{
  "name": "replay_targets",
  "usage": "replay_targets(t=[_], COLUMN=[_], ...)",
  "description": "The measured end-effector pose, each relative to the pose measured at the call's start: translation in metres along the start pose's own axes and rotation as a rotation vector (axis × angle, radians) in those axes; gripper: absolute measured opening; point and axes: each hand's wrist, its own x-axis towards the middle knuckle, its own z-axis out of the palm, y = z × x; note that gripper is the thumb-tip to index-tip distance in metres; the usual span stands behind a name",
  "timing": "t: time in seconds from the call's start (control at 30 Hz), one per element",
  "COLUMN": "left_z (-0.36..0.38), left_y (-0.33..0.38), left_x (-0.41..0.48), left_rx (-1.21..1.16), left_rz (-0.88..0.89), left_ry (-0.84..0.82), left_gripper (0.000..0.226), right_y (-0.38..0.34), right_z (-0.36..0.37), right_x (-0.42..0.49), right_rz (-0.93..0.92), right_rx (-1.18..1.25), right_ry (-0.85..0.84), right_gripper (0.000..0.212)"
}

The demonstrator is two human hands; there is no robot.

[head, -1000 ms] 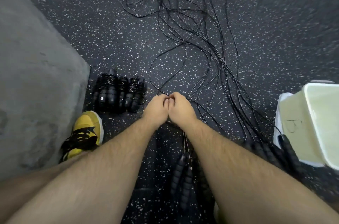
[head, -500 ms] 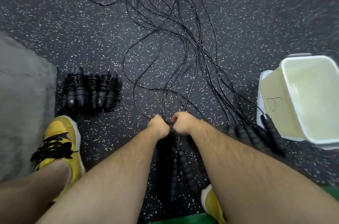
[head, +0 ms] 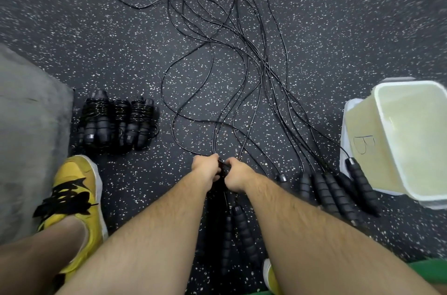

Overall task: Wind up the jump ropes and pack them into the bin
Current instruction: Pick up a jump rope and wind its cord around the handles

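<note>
Several black jump ropes (head: 217, 52) lie tangled across the speckled floor. My left hand (head: 205, 166) and my right hand (head: 235, 173) are close together, both gripping the thin cord of one rope, whose foam handles (head: 234, 229) hang below between my forearms. Wound rope bundles (head: 116, 123) lie side by side at the left. More loose handles (head: 338, 190) lie in a row at the right, next to the white plastic bin (head: 411, 140), which is tilted and marked "B".
A grey mat (head: 26, 137) borders the floor at the left. My yellow shoe (head: 72, 202) stands beside the wound bundles; the other shoe (head: 271, 277) shows near the bottom edge.
My hands have stayed together on the cord, and the hanging handles have shifted a little below them. The view has swung right, bringing more of the bin into sight.
</note>
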Motion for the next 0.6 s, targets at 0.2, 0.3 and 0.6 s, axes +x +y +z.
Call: replay_targets(t=[0.2, 0.3, 0.6], left_z=[0.001, 0.003, 0.022], left_y=[0.005, 0.01, 0.021], left_x=[0.005, 0.008, 0.002], left_rx=[-0.035, 0.065, 0.035], left_rz=[0.083, 0.17, 0.179], left_ry=[-0.055, -0.042, -0.193], left_gripper=[0.011, 0.015, 0.006], right_y=[0.003, 0.01, 0.022], right_z=[-0.011, -0.029, -0.047], right_x=[0.012, 0.017, 0.035], right_rz=[0.01, 0.019, 0.231], right_rx=[-0.114, -0.206, -0.161], right_ry=[0.149, 0.439, 0.35], right_gripper=[0.035, 0.055, 0.063])
